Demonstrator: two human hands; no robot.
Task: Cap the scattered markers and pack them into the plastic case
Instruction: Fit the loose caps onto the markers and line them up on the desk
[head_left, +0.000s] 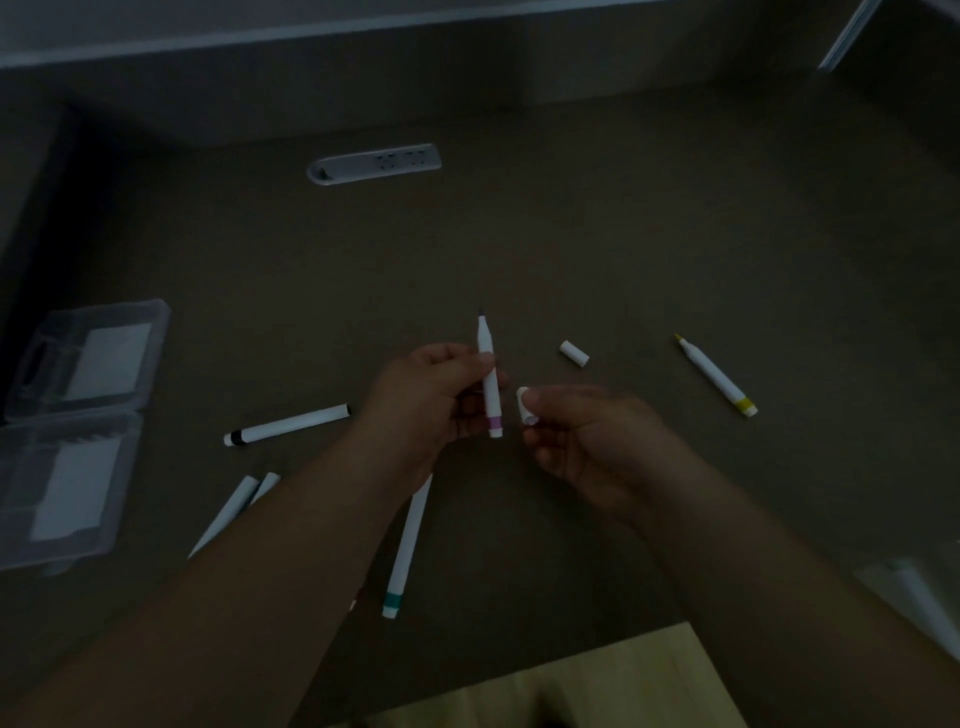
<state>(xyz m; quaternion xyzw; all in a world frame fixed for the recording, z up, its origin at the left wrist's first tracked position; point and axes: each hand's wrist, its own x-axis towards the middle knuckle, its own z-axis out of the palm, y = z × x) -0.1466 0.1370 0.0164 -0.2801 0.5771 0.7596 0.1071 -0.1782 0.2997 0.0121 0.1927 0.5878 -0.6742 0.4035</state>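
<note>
The left hand (436, 395) is gripping the pink-banded marker (490, 379) tip-up at frame centre, exposing its nib for capping. The right hand (582, 436) is pinching a white cap (525, 408) just beside it. The open plastic case (78, 426) is waiting at the left edge of the tabletop (623, 249).

You work at a dark brown desk (571, 234). On it lie an open clear plastic case (78, 431) at the left, a black-banded marker (287, 425), a green-banded marker (408, 551), two more markers (234, 512) side by side, a loose white cap (574, 354), an uncapped yellow marker (717, 375) at the right, and a built-in socket strip (374, 163) further away.
</note>
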